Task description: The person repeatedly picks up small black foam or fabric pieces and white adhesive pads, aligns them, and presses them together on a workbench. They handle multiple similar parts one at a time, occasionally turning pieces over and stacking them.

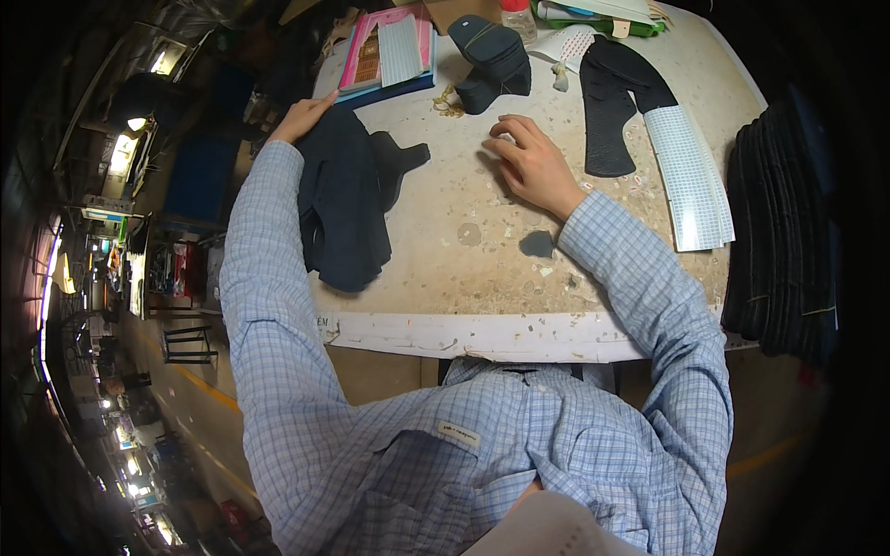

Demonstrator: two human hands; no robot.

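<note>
My left hand [304, 119] is at the left edge of the table, fingers stretched toward the far side, at the upper edge of several overlapping dark cut pieces [343, 204]. Part of that hand is hidden, but no grip on a piece shows. Over the middle of the table is my right hand [533, 162], its fingers apart and loosely bent, with nothing in them. A small dark scrap [537, 244] lies below its wrist. Beyond it stands a banded bundle of dark shaped pieces [496, 60].
Pink and blue folders [387, 51] lie at the far left. On the right are a curved dark piece [607, 111] and patterned pale strips [691, 181]. A red-capped jar [519, 20] stands at the back. A tall dark stack [779, 232] borders the right edge. Scraps litter the worn tabletop.
</note>
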